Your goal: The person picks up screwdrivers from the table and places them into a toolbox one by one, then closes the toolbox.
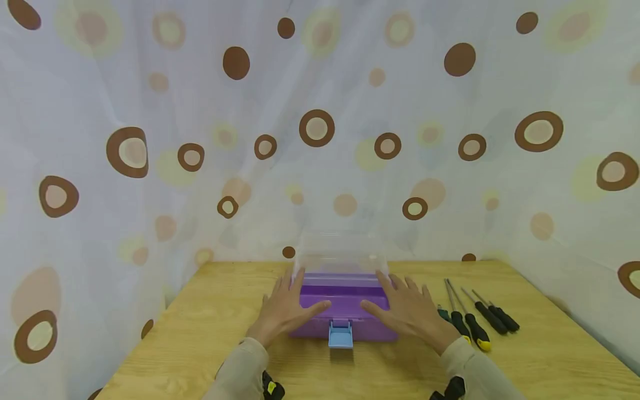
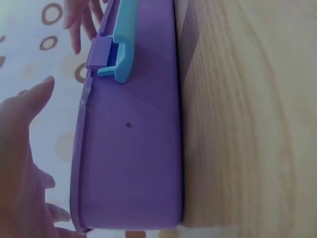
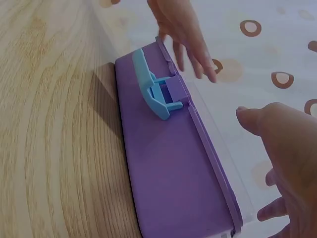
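Observation:
A purple plastic box (image 1: 372,331) rests on the wooden table, its clear lid (image 1: 342,255) raised at the back. On the front, the light blue latch (image 1: 341,337) hangs unfastened. My left hand (image 1: 284,309) is over the box's left end with fingers spread and thumb pointing inward. Mirroring it at the right end is my right hand (image 1: 411,311), also with spread fingers. Neither hand grips anything. The left wrist view shows the thumb (image 2: 38,99) just off the front rim. In the right wrist view, the other thumb (image 3: 257,119) likewise stands apart from the box.
Several screwdrivers with dark handles (image 1: 477,331), some tipped yellow, lie on the table (image 1: 200,344) to the right of the box. Behind and at both sides hangs a white curtain (image 1: 320,172) patterned with brown and beige circles.

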Action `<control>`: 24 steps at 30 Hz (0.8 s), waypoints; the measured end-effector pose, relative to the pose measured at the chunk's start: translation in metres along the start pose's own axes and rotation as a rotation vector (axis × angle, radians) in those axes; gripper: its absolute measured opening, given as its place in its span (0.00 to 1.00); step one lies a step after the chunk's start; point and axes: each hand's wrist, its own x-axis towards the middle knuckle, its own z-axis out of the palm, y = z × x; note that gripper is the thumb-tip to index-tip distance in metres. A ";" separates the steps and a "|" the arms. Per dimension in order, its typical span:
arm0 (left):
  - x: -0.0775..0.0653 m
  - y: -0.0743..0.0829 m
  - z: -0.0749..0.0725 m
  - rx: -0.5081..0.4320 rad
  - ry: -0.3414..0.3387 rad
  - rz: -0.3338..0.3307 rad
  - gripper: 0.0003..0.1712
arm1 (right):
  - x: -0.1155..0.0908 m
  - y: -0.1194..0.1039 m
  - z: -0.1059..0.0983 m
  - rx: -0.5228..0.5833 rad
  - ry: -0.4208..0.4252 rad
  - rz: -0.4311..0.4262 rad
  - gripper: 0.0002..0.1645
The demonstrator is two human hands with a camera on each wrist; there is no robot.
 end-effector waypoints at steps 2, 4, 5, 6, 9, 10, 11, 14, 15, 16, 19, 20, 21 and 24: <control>-0.002 -0.006 0.003 -0.079 -0.012 -0.010 0.68 | -0.001 0.003 -0.001 -0.007 0.010 0.003 0.57; -0.004 -0.012 0.005 -0.169 -0.020 -0.015 0.70 | -0.002 0.008 -0.001 -0.012 0.026 0.007 0.58; -0.004 -0.015 0.006 -0.220 -0.020 -0.014 0.70 | -0.003 0.011 0.000 -0.013 0.034 0.008 0.58; -0.004 -0.018 0.007 -0.279 -0.018 -0.009 0.69 | -0.003 0.015 0.000 -0.015 0.046 0.009 0.57; -0.005 -0.026 0.009 -0.467 -0.024 -0.010 0.67 | -0.003 0.024 0.000 -0.034 0.065 0.006 0.56; -0.006 -0.028 0.009 -0.520 -0.032 -0.017 0.66 | -0.003 0.027 0.002 -0.041 0.071 0.002 0.56; -0.007 -0.030 0.010 -0.575 -0.041 -0.027 0.66 | -0.003 0.030 0.002 -0.043 0.073 0.000 0.55; -0.011 -0.034 0.009 -0.678 -0.078 -0.074 0.67 | -0.004 0.040 0.003 -0.048 0.086 0.002 0.53; -0.012 -0.035 0.008 -0.706 -0.088 -0.080 0.67 | -0.004 0.043 0.004 -0.049 0.092 0.007 0.52; -0.012 -0.036 0.008 -0.735 -0.097 -0.084 0.67 | -0.005 0.046 0.004 -0.048 0.096 0.013 0.52; -0.012 -0.040 0.008 -0.791 -0.109 -0.071 0.67 | -0.008 0.053 0.004 -0.070 0.101 0.037 0.52; -0.012 -0.041 0.008 -0.807 -0.109 -0.061 0.66 | -0.009 0.055 0.004 -0.074 0.100 0.043 0.52; -0.012 -0.042 0.008 -0.817 -0.109 -0.056 0.66 | -0.010 0.058 0.004 -0.078 0.095 0.048 0.52; -0.012 -0.044 0.008 -0.834 -0.097 -0.064 0.64 | -0.013 0.063 0.006 -0.075 0.088 0.049 0.47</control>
